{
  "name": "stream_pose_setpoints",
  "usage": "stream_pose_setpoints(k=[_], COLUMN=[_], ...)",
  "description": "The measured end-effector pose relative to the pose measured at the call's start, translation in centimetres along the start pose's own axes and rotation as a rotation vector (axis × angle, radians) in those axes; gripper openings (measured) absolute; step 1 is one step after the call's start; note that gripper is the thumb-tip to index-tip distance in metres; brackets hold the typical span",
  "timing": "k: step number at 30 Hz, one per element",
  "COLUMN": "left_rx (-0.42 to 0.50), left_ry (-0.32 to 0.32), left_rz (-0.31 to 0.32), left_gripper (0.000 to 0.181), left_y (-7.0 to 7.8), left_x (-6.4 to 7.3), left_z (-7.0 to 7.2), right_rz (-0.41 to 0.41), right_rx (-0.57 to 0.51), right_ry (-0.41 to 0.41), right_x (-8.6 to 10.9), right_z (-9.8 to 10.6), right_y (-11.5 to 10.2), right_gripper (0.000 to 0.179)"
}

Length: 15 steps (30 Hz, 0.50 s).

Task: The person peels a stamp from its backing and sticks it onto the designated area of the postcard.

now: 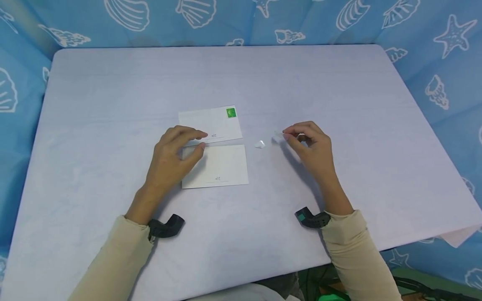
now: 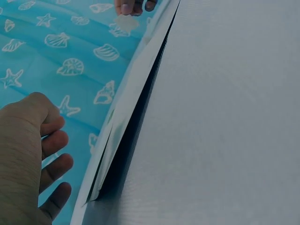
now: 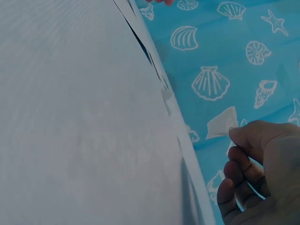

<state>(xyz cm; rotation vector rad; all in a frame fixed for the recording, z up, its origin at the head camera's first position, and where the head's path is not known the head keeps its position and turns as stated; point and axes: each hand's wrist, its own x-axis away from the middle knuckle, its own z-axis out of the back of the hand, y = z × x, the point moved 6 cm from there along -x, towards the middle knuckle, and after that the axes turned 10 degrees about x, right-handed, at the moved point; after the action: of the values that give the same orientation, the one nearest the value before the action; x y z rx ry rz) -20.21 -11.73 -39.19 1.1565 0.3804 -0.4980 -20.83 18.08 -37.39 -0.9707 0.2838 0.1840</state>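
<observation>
In the head view, the stamped envelope (image 1: 203,119) lies on the white-covered surface (image 1: 113,92), a green stamp (image 1: 231,113) at its far right corner; a second, unstamped envelope (image 1: 222,167) lies just nearer the person than it. The left hand (image 1: 175,154) is over the stamped envelope's near left part, thumb and forefinger parted, holding nothing; the left wrist view shows the hand raised clear of the surface. To the stamped envelope's right sits a small white scrap (image 1: 260,144); farther right, the right hand (image 1: 312,144) pinches a piece, faint from the head but in the right wrist view plainly a whitish, uneven-edged paper piece (image 3: 222,123) between thumb and forefinger
</observation>
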Motion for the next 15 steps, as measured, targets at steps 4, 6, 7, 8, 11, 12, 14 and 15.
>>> stream_pose_setpoints(k=[4,6,7,8,11,12,14,15], left_rx=[-0.012,-0.005,0.0,0.005,0.02,0.023,0.026,0.026], left_ry=[0.0,0.0,-0.001,-0.002,-0.006,-0.007,-0.009,-0.01], left_rz=[-0.002,0.001,0.006,0.01,0.017,0.019,0.015,0.012], left_gripper=[0.017,0.017,0.017,0.017,0.017,0.017,0.016,0.016], left_y=[0.1,0.1,0.0,0.0,0.0,0.0,0.0,0.0], left_x=[0.0,0.0,0.0,0.0,0.0,0.1,0.1,0.1], left_z=[0.0,-0.1,-0.2,-0.2,-0.5,-0.5,-0.7,-0.7], right_rz=[0.017,0.022,0.024,0.023,0.018,0.013,-0.003,-0.011], right_rx=[-0.056,-0.075,-0.084,-0.094,-0.102,-0.104,-0.107,-0.107], right_ry=[-0.014,-0.031,-0.041,-0.051,-0.067,-0.069,-0.07,-0.069], right_x=[-0.1,-0.1,0.0,0.0,0.1,0.1,0.1,0.1], right_z=[-0.7,-1.2,-1.4,-1.6,-1.9,-1.9,-2.0,-2.1], right_y=[-0.8,-1.2,-1.4,-1.5,-1.7,-1.7,-1.7,-1.7], right_gripper=[0.014,0.014,0.014,0.014,0.014,0.014,0.014,0.014])
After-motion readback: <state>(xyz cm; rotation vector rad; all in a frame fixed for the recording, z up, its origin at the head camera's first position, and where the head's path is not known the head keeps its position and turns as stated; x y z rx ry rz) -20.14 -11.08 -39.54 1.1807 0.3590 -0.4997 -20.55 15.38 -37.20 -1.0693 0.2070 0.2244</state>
